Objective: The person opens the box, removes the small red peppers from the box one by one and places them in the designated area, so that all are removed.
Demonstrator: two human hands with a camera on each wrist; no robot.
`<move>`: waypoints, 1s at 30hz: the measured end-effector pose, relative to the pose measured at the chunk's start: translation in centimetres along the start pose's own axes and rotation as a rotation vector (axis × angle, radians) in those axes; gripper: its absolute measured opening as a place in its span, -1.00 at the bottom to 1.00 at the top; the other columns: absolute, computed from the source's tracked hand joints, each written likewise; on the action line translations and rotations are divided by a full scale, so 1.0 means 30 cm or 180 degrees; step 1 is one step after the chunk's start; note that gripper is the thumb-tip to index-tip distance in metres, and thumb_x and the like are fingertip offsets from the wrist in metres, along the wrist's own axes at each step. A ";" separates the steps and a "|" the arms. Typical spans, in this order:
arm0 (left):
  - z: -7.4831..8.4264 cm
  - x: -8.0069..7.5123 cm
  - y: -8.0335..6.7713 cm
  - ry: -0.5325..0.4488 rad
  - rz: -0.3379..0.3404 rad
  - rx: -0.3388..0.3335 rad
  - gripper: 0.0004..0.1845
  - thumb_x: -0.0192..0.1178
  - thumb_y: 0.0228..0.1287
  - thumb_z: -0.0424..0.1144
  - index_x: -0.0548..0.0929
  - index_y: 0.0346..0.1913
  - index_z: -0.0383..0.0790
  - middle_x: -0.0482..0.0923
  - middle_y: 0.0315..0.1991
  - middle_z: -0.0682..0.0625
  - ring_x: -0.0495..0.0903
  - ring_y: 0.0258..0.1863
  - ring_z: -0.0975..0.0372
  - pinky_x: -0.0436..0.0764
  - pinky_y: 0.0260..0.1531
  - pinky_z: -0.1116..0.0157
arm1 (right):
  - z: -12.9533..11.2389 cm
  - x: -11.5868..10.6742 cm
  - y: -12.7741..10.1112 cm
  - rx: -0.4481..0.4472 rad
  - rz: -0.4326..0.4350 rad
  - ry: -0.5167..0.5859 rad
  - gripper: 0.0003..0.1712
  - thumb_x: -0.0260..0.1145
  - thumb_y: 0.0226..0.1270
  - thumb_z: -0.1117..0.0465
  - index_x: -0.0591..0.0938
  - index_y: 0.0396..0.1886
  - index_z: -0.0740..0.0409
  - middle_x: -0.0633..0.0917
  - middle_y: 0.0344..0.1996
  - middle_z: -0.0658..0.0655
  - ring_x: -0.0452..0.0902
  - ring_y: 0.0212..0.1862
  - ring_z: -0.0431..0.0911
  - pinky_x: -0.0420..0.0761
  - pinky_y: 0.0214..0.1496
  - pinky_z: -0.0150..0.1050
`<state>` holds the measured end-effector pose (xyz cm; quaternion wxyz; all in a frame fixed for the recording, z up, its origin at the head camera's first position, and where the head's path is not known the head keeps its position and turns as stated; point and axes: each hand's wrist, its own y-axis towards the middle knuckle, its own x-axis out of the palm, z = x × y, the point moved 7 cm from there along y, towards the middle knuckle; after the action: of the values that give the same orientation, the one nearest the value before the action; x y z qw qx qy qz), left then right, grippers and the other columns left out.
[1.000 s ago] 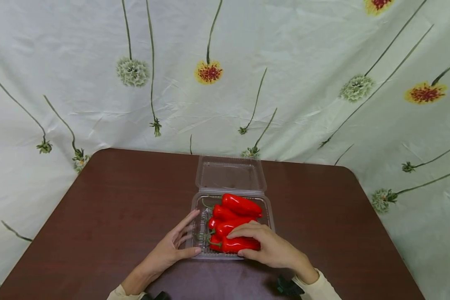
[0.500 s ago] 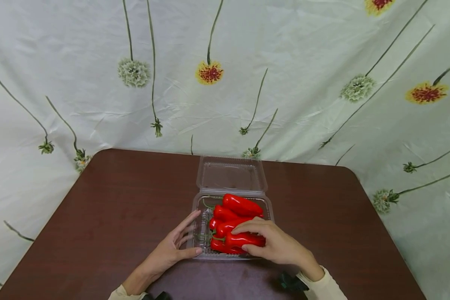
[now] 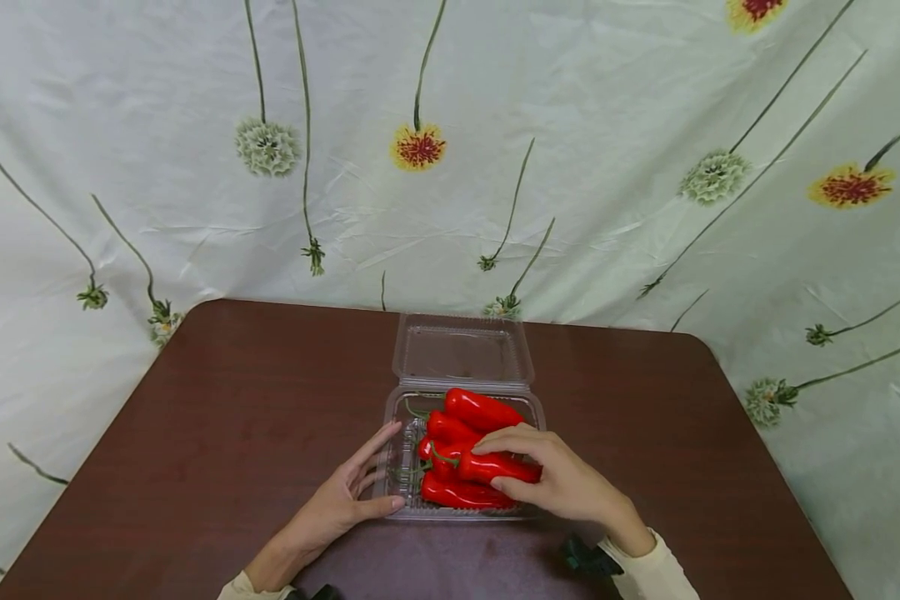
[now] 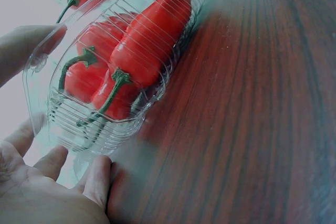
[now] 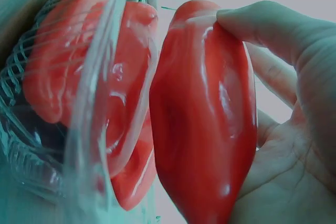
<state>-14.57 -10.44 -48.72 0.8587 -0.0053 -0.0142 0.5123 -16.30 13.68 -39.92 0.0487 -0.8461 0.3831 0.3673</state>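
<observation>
My right hand [image 3: 566, 479] pinches a long red pepper [image 3: 498, 469] between thumb and fingers, its green stem pointing left. In the right wrist view the held pepper [image 5: 205, 114] is raised outside the box wall, above the others. Several more glossy red peppers [image 3: 483, 407] lie in a clear plastic box [image 3: 402, 479], stems mostly to the left. My left hand [image 3: 337, 500] is spread beside the box's left end. In the left wrist view its thumb is at the box's rim [image 4: 32, 85], and its straight fingers [image 4: 97, 179] lie along the near end.
The box's clear hinged lid [image 3: 461, 350] lies folded back toward the far edge of the dark brown table [image 3: 270, 392]. Behind the table hangs a pale cloth [image 3: 345, 183] printed with flowers. Dark bands show at both wrists near the cream sleeves [image 3: 648, 567].
My right hand has lifted the pepper from the near side of the pile and shifted it slightly right and away from me. The pepper beneath is uncovered. My left hand has barely moved.
</observation>
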 end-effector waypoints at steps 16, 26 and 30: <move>-0.008 0.002 0.002 0.0003 0.0024 -0.0040 -0.03 0.34 0.29 -0.37 0.00 0.62 -0.01 -0.22 0.64 0.00 -0.04 0.55 -0.18 0.26 0.24 0.60 | 0.036 -0.089 -0.013 -0.0050 0.0442 -0.0143 -0.45 0.35 0.31 0.43 0.63 0.26 -0.05 0.59 0.26 0.07 0.46 0.24 -0.05 0.64 0.04 -0.23; -0.006 -0.002 0.000 0.0090 0.0029 -0.0122 -0.06 0.32 0.32 -0.34 0.01 0.62 0.09 -0.23 0.64 0.01 0.00 0.54 -0.16 0.25 0.39 0.25 | 0.069 -0.154 -0.025 0.0124 0.0703 -0.0210 -0.62 0.30 0.43 0.31 0.65 0.20 0.04 0.57 0.25 0.09 0.49 0.25 0.01 0.67 0.09 -0.23; -0.010 -0.005 0.002 0.0064 0.0039 -0.0102 -0.05 0.34 0.30 -0.35 0.04 0.61 0.13 -0.22 0.64 0.03 -0.01 0.55 -0.15 0.27 0.30 0.50 | 0.089 -0.190 -0.037 0.0256 0.0836 -0.0177 -0.59 0.29 0.42 0.34 0.63 0.21 0.00 0.55 0.26 0.08 0.52 0.16 -0.04 0.68 -0.03 -0.28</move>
<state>-14.70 -10.52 -49.01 0.8554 -0.0243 -0.0138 0.5171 -19.57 18.92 -38.32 0.0446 -0.7756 0.5034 0.3782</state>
